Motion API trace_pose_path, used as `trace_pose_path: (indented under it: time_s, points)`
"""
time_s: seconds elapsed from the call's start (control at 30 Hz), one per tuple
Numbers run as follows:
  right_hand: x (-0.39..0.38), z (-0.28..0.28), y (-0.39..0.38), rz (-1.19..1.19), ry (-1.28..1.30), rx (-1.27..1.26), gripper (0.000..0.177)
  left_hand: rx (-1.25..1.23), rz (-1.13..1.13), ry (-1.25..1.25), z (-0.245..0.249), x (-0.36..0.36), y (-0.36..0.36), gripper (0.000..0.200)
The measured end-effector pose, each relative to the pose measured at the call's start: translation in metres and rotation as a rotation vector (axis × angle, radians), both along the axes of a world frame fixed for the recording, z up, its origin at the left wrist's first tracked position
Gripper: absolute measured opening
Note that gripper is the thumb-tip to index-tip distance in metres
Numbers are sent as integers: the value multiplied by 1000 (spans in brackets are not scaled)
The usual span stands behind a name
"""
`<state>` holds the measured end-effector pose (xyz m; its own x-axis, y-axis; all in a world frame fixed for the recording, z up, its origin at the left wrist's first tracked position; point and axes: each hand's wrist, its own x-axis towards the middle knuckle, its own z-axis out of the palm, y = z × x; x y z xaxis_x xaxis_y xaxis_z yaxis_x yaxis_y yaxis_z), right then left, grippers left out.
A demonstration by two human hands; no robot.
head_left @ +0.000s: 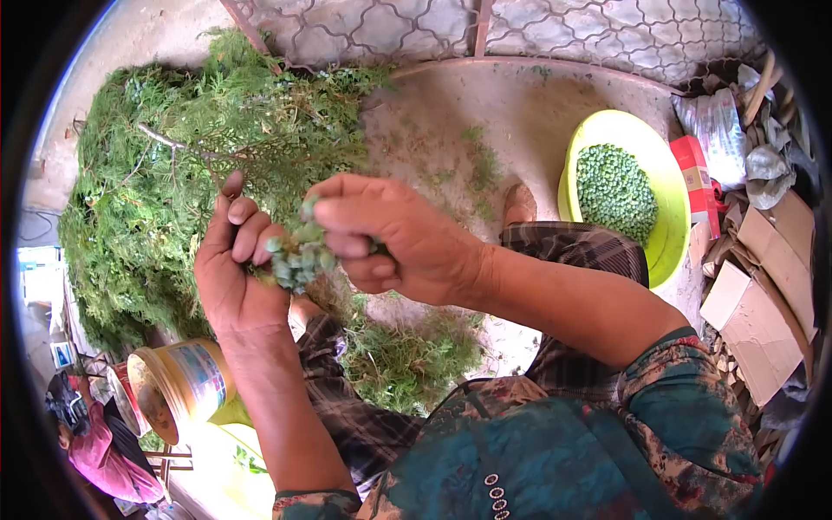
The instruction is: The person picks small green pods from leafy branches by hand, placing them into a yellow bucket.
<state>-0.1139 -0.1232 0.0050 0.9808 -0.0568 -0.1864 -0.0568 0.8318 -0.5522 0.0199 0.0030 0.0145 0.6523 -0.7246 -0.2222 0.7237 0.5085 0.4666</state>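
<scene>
My left hand [244, 269] is closed round a leafy conifer branch [201, 154], whose thin woody stem and flat green sprays reach up and left over a large heap of cut greenery [130, 208]. A cluster of small blue-green cones [299, 258] hangs between my two hands. My right hand [390, 234] has its fingers curled in on the cones, with a few showing at the fingertips; what lies inside the palm is hidden. At my right knee stands a yellow-green basin [672, 208] holding many loose cones [615, 191].
A metal lattice [589, 35] runs along the top. Flattened cardboard [754, 321], a red box [693, 178] and plastic bags are piled at right. A yellow bucket [178, 381] lies tilted at lower left, near a person in pink [108, 459]. Loose sprigs [407, 360] lie between my feet.
</scene>
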Motion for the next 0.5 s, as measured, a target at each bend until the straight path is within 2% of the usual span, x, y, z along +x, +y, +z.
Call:
trace_pose_path:
  time_s: [0.03,0.1,0.17,0.3,0.37,0.4,0.5]
  points:
    - [0,-3,-4,-60,-52,23,14,103,69,-24,-1,2,2,24]
    - [1,-4,-18,-118,-104,50,13,106,105,-26,-3,13,11,24]
    - [2,3,-37,-141,-179,250,13,84,121,-59,-3,16,16,24]
    - [-7,14,-36,-105,-208,169,17,69,105,-44,-1,14,14,23]
    - [-10,14,-30,-45,-177,-30,20,19,66,-47,0,11,11,23]
    - [-10,13,-26,-45,-177,-30,20,19,66,-47,0,9,9,23]
    - [-7,18,-10,-49,26,-598,25,115,109,-101,0,1,2,23]
